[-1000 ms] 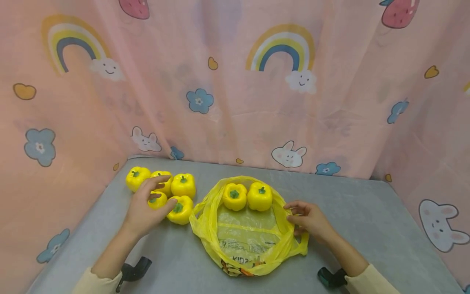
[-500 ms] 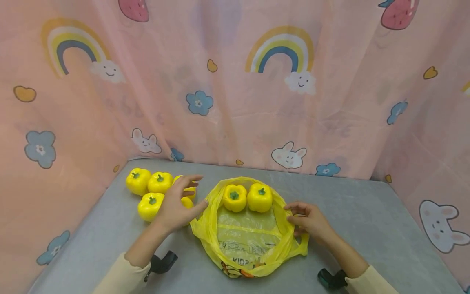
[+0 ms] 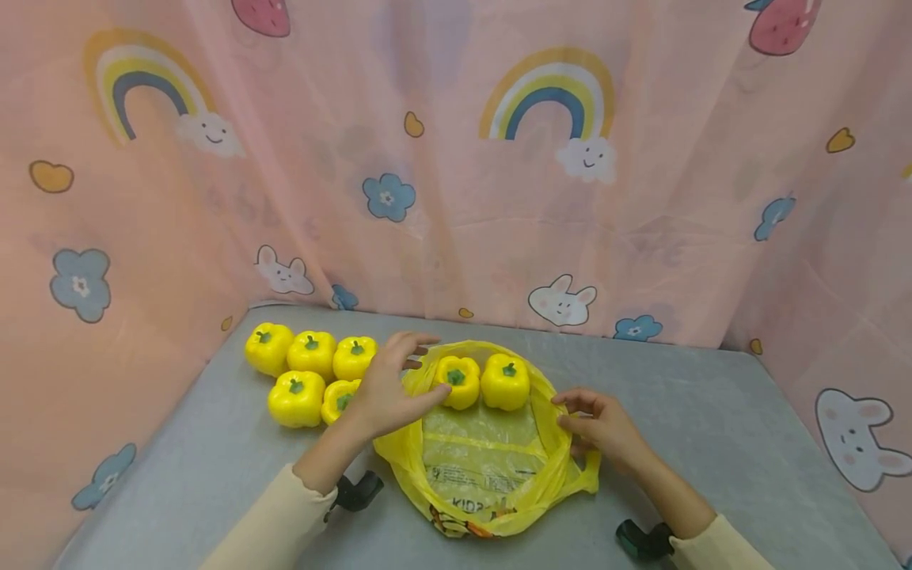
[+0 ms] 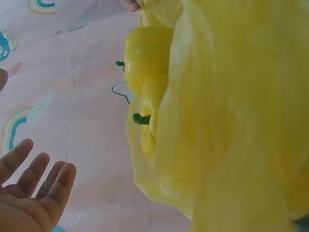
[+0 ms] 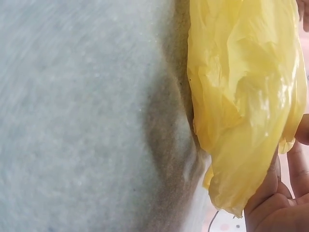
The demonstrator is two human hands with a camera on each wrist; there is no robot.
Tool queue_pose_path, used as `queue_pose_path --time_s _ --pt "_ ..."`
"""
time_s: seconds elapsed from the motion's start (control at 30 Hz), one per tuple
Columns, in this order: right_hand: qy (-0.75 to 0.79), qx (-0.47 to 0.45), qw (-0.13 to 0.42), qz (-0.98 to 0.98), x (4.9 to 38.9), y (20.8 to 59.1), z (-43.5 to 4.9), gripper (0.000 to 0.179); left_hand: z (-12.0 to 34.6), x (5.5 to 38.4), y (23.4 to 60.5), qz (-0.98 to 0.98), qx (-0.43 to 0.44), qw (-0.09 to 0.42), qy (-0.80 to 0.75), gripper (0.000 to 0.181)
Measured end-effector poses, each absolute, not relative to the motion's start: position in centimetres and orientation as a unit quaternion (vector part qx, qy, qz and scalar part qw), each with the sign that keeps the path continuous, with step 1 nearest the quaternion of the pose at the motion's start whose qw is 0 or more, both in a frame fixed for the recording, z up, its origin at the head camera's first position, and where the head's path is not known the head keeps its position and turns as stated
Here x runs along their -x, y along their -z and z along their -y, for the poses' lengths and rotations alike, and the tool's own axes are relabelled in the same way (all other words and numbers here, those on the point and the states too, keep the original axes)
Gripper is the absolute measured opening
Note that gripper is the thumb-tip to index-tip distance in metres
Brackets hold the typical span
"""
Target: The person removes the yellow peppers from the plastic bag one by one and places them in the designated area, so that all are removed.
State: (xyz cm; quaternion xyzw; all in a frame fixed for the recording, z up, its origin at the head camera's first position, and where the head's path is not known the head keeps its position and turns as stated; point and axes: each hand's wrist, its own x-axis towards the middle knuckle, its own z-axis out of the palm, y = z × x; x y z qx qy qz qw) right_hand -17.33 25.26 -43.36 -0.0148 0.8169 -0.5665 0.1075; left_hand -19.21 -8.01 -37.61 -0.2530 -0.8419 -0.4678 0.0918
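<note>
A yellow plastic bag point(image 3: 484, 443) lies on the table with its mouth held wide, showing print on its inner bottom. Two yellow bell peppers point(image 3: 505, 382) with green stems sit inside at the far side. My left hand point(image 3: 392, 392) hovers over the bag's left rim, fingers spread and nothing in them; in the left wrist view its fingers point(image 4: 58, 186) are bare and apart from the bag. At the right rim, my right hand point(image 3: 602, 427) holds the bag's edge, its thumb and fingers about the plastic. Part of that grip is hidden behind the bag in the right wrist view.
Several more yellow bell peppers point(image 3: 296, 399) stand in two rows left of the bag, one partly covered by my left hand. The grey table point(image 3: 712, 443) meets a pink printed curtain point(image 3: 456, 261) at the back and sides. Dark wrist devices point(image 3: 641, 540) sit near both sleeves.
My left hand has moved right, from over the peppers on the table to the bag's left rim. My right hand, the bag and the peppers stay in place.
</note>
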Motion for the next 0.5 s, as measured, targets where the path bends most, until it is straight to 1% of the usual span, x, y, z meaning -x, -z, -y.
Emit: queue_pose_path --time_s 0.27,0.5 --pt "0.569 0.02 0.101 -0.816 17.3 43.3 -25.2 0.037 5.7 20.4 37.7 0.858 0.277 0.091 0.423 0.059" --pt "0.571 0.019 0.103 -0.814 17.3 43.2 -25.3 0.037 3.8 21.9 37.6 0.868 0.287 0.061 0.401 0.057"
